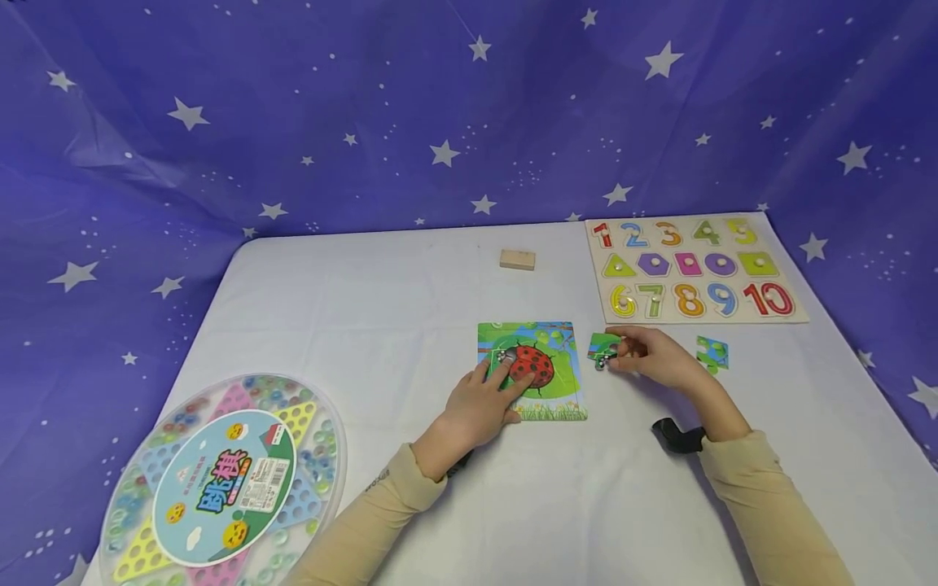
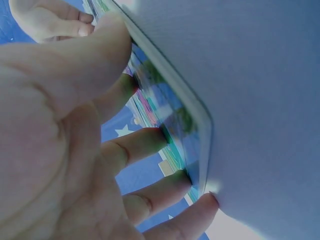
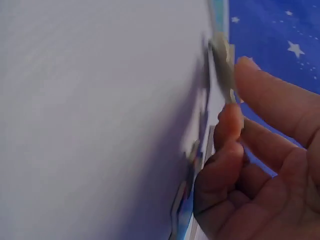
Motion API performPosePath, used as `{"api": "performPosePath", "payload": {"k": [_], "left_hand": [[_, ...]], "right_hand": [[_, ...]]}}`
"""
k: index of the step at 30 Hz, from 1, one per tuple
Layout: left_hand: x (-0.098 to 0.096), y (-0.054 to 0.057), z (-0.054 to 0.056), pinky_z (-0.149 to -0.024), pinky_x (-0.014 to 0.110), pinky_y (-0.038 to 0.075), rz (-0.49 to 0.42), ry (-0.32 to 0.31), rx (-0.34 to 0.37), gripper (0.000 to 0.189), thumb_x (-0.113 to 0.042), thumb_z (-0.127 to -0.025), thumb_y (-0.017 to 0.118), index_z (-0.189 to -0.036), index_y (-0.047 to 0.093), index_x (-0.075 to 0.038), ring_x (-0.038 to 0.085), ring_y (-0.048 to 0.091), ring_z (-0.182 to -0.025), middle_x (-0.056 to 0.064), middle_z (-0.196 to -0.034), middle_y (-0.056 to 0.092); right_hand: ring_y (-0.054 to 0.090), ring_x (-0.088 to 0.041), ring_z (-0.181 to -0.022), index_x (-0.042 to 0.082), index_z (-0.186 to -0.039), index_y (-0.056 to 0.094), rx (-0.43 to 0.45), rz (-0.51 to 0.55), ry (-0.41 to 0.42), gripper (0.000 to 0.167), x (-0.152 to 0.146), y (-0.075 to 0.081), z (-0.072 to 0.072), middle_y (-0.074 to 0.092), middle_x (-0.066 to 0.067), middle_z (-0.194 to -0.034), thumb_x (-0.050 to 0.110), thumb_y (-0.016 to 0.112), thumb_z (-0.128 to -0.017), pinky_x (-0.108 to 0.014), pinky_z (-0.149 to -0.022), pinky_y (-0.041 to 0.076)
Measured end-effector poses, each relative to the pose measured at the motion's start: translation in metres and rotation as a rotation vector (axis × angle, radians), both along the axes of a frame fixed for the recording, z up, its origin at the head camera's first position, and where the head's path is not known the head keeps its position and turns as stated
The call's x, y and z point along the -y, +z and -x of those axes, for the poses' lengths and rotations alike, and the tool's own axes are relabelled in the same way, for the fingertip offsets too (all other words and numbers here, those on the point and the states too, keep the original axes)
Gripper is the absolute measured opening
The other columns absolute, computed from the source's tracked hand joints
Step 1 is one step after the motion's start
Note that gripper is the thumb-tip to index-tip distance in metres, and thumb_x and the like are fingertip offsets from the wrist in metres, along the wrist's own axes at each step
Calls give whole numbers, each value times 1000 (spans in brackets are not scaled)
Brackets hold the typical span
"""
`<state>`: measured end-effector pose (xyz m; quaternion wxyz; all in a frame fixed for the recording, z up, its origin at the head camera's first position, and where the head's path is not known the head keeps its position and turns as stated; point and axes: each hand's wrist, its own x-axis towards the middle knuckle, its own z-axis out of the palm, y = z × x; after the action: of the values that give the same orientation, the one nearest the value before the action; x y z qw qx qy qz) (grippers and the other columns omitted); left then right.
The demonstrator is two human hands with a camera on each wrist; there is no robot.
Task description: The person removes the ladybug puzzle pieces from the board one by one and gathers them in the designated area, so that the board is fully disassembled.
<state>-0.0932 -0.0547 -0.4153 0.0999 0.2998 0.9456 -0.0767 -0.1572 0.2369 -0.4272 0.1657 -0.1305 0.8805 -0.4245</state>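
Note:
A ladybug jigsaw puzzle (image 1: 560, 382) lies in its square tray at mid-table. My left hand (image 1: 479, 403) rests on its left part with fingers spread, the fingertips touching the picture. In the left wrist view, the thumb is at the near edge of the puzzle tray (image 2: 167, 70). Just right of the tray, my right hand (image 1: 652, 356) pinches a green and blue puzzle piece (image 1: 602, 348) between thumb and fingers. The right wrist view shows that held piece (image 3: 223, 65) edge-on. Right of this hand lies a loose green and blue piece group (image 1: 712, 353).
A wooden number and shape board (image 1: 597, 277) lies at the back right. Behind the puzzle sits a small wooden block (image 1: 517, 260). A round Chinese checkers box (image 1: 220, 488) with marbles occupies the front left. A starry purple cloth (image 1: 410, 106) hangs behind the white table.

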Motion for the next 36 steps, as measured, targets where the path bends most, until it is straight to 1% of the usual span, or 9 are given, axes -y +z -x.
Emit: {"api": "performPosePath", "payload": {"k": [7,9,12,16,18,21,24,28,36], "left_hand": [[0,-1,1,-93,37,39,-15,-1,3,57,-51,-90,39,-143,27,-33,33,30,-128,6,-146,26],[0,-1,1,-93,37,38,-21,1,8,57,-51,-90,40,-143,27,-32,33,29,-128,6,-146,25],[0,-1,2,-94,38,38,-30,1,15,58,-51,-90,40,-143,28,-32,33,29,-128,7,-146,25],[-1,0,2,-94,38,38,-28,0,7,58,-51,-90,41,-143,28,-32,34,30,-128,7,-146,25],[-1,0,2,-94,38,38,-23,2,3,58,-51,-90,41,-143,28,-32,34,30,-127,6,-146,25],[-2,0,2,-94,37,38,-11,8,8,58,-52,-90,41,-143,27,-33,33,30,-128,6,-147,24],[-3,-1,2,-94,37,38,1,9,10,58,-52,-90,40,-143,26,-33,33,29,-128,6,-147,23],[-2,-2,1,-94,38,38,4,11,14,59,-52,-90,40,-143,25,-33,33,28,-128,7,-147,22],[-1,-2,0,-93,38,39,7,4,0,58,-52,-90,41,-143,26,-32,34,30,-127,8,-146,25]], "right_hand": [[39,-19,-68,-5,-125,49,-101,-117,41,52,-1,-3,0,48,-11,-85,7,69,-79,-29,-58,32],[40,-20,-72,-6,-125,49,-138,-142,51,51,1,-1,0,51,-13,-91,6,69,-79,-30,-61,33],[42,-20,-71,-7,-124,50,-165,-143,55,51,7,1,1,53,-16,-98,6,69,-79,-29,-61,34],[44,-19,-68,-6,-125,49,-168,-107,79,54,21,5,1,55,-16,-102,11,71,-79,-29,-59,37],[45,-19,-73,-5,-126,49,-170,-100,108,56,29,7,0,54,-15,-103,15,72,-79,-31,-63,39],[45,-20,-79,-3,-126,50,-167,-133,163,59,42,9,-4,52,-13,-101,21,73,-77,-33,-67,39],[43,-20,-78,-3,-124,53,-147,-179,204,60,52,9,-8,50,-11,-98,23,75,-75,-32,-66,38],[43,-19,-76,-2,-120,56,-117,-187,204,56,59,8,-11,49,-11,-98,20,76,-73,-31,-64,37],[42,-21,-78,2,-115,56,-146,-189,191,52,64,5,-13,48,-11,-98,13,78,-70,-32,-66,36]]}}
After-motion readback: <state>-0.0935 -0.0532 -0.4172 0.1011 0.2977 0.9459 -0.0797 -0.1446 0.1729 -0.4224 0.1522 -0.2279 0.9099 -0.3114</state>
